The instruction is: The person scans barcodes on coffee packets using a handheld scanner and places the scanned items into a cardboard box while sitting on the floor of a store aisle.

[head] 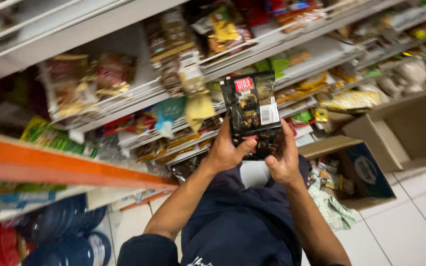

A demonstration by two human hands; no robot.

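I hold a black glossy packet [251,111] with a red patch and a white sticker upright in front of a store shelf. My left hand [227,151] grips its lower left edge, thumb across the front. My right hand [285,158] clasps the lower right edge. Both hands are closed on the packet, which hides part of the fingers. My dark blue clothing [242,221] fills the view below the hands.
Tilted white shelves [124,101] carry many hanging snack packets. An orange shelf edge [50,165] runs at left above blue bottles [65,236]. Open cardboard boxes [366,167] with goods stand on the white tiled floor [415,221] at right, and a green checked cloth [329,209] lies beside them.
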